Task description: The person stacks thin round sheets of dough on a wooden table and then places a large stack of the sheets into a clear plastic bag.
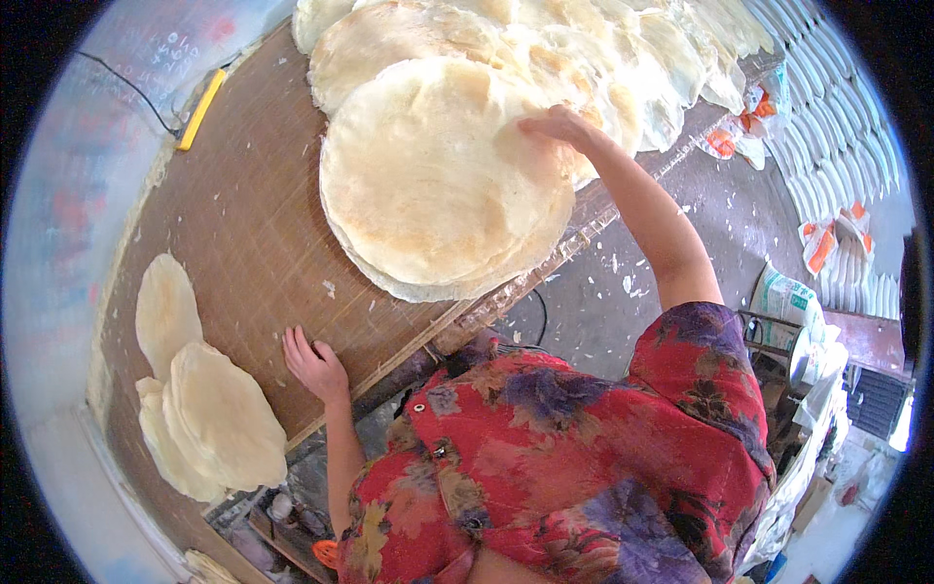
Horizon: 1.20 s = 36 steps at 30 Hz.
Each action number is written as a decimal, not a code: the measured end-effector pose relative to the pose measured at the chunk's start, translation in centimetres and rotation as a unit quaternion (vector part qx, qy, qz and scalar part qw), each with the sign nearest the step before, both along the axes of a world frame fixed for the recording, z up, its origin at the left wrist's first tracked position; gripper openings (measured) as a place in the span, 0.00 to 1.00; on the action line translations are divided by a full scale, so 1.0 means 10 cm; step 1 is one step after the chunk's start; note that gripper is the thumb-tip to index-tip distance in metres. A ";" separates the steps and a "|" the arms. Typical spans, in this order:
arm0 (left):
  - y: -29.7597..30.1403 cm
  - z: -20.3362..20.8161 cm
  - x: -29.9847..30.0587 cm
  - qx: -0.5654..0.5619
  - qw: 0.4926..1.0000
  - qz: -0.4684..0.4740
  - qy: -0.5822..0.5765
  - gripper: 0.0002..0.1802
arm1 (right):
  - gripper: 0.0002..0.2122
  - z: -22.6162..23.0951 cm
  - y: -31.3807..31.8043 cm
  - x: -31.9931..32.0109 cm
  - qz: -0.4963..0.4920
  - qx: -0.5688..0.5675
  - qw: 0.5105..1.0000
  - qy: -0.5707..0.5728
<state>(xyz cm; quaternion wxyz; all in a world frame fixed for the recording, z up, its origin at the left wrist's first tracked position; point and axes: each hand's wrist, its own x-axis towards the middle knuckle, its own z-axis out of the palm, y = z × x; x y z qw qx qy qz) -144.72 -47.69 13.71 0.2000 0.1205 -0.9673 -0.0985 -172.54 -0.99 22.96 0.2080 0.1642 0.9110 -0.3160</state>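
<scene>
A pile of large, thin, pale round flatbreads [438, 185] lies on the brown table, several sheets deep with uneven edges. My right hand [556, 127] reaches across to the upper right part of the top flatbread, its fingers closed at the sheet near its edge; the fingertips are partly hidden. Flat on the table near its front edge rests my left hand [316, 365], fingers apart and holding nothing. To its left is a smaller group of flatbreads [224, 419], overlapping one another, with a single oval-looking one [167, 311] just beyond.
More flatbreads [623, 58] are heaped along the far end of the brown table [243, 214]. A yellow bar-shaped tool [202, 109] with a black cord lies by the left wall. White flakes dot the grey floor [603, 302]. White and orange bags [837, 238] stand at right.
</scene>
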 end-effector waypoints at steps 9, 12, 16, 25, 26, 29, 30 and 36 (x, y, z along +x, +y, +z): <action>-0.09 0.04 0.05 -0.006 1.000 0.000 0.026 0.23 | 0.09 0.23 -0.09 -0.12 -0.116 -0.457 0.880 -0.050; -0.04 0.17 0.01 0.017 0.999 -0.011 0.046 0.23 | 0.08 0.43 -0.11 -0.14 -0.016 -0.389 0.920 -0.033; -0.05 0.18 0.00 0.022 0.998 0.011 0.056 0.22 | 0.16 1.51 -1.25 0.26 0.109 -0.350 0.928 0.066; -0.15 -0.30 0.07 0.407 0.891 -0.055 0.192 0.21 | 0.10 3.23 -3.24 1.03 0.346 -0.377 0.834 0.206; -0.15 -0.34 0.08 0.521 0.819 -0.080 0.226 0.21 | 0.10 3.26 -3.37 1.11 0.359 -0.391 0.820 0.213; -0.06 -0.14 -0.02 0.154 0.986 0.004 0.058 0.21 | 0.11 2.99 -3.68 1.48 0.360 -0.407 0.812 0.215; -0.15 -0.08 0.10 0.057 0.997 0.035 0.023 0.22 | 0.11 2.71 -3.94 1.67 0.368 -0.424 0.807 0.182; -0.20 -0.10 0.19 0.069 0.991 0.041 0.109 0.26 | 0.14 0.98 -4.04 2.33 0.351 -0.523 0.748 -0.207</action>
